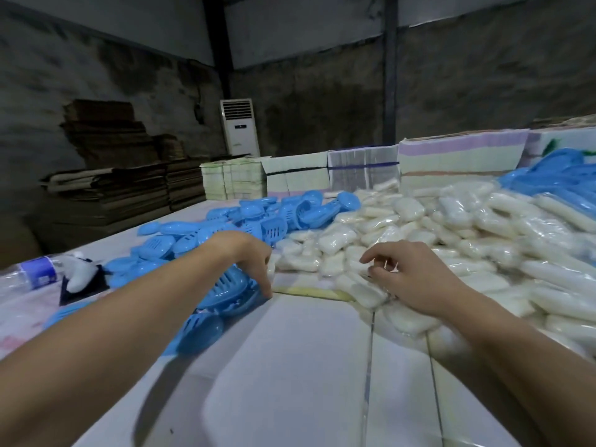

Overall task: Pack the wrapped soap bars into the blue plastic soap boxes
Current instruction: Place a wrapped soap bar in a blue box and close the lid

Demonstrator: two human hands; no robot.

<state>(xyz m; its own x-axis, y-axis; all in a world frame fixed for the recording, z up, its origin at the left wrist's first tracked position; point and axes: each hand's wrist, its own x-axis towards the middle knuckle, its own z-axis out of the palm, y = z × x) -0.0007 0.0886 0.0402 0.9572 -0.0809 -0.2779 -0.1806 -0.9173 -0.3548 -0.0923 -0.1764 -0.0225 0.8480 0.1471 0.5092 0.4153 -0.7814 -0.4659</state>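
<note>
Looking down over my two bare forearms, I see the table (290,366) covered in pale, smooth sheeting with faint seams. My left hand (254,262) sits on an open blue soap box (232,287) near the middle of the table, fingers curled down over its slotted inner tray and fingertips touching the table at the box's edge; it grips the box. The plastic is glossy sky blue, oval in outline, with parallel drain slots. A second slotted box (203,330) lies just nearer me, blurred.

My right hand (406,275) rests on the near edge of the heap of wrapped soap bars (451,240), fingers loosely bent and thumb close to the forefinger over one bar (371,293); I cannot tell whether it is actually pinching the wrap. The bars are creamy white, rounded rectangles, each sealed in clear, crinkly film that catches the light. The heap fills the right side of the table up to its far edge.

A loose pile of blue boxes (245,217), some shut like smooth shells, some gaping with slotted trays showing, spreads from the middle toward the table's left edge. At the far right corner lies a bag of more blue plastic (554,175).

By the left edge lie a clear plastic bottle (35,272) with a blue label and a white object on something dark (80,275). Along the far edge stand bundled stacks of flat printed cartons (364,172). Beyond are brown flattened cardboard piles (113,175) and a white floor-standing air conditioner (240,127) against a rough grey wall.
</note>
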